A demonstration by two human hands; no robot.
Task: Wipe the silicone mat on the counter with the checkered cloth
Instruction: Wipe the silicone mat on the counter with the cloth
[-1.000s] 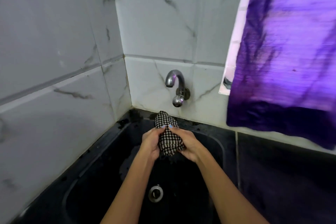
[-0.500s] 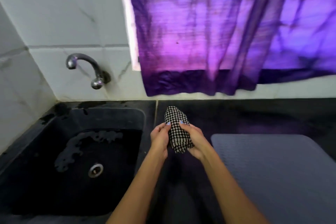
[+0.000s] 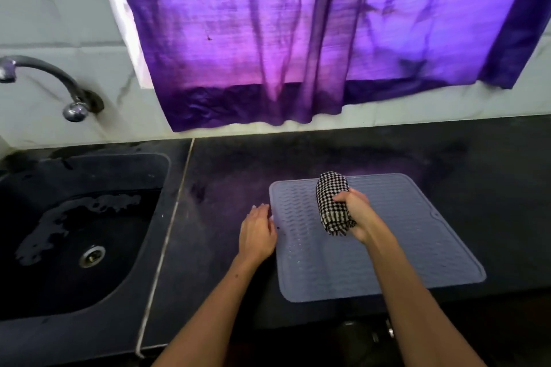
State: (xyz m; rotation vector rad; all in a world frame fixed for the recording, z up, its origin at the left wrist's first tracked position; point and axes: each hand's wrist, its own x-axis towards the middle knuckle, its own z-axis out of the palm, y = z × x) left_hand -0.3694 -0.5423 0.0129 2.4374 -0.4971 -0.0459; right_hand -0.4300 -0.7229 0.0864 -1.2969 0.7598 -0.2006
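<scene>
A grey ribbed silicone mat (image 3: 402,253) lies flat on the black counter (image 3: 226,188). My right hand (image 3: 354,211) grips a bunched black-and-white checkered cloth (image 3: 329,197) over the far left part of the mat; whether the cloth touches the mat is unclear. My left hand (image 3: 258,232) rests palm down at the mat's left edge, fingers spread, holding nothing.
A black sink (image 3: 74,232) with a wet bottom and a metal drain (image 3: 91,256) lies to the left, with a wall tap (image 3: 56,83) above it. A purple curtain (image 3: 298,39) hangs behind the counter. The counter's front edge runs just below the mat.
The view swung right from the sink to the mat. My left hand let go of the cloth and went to the mat's left edge. My right hand carried the cloth over the mat.
</scene>
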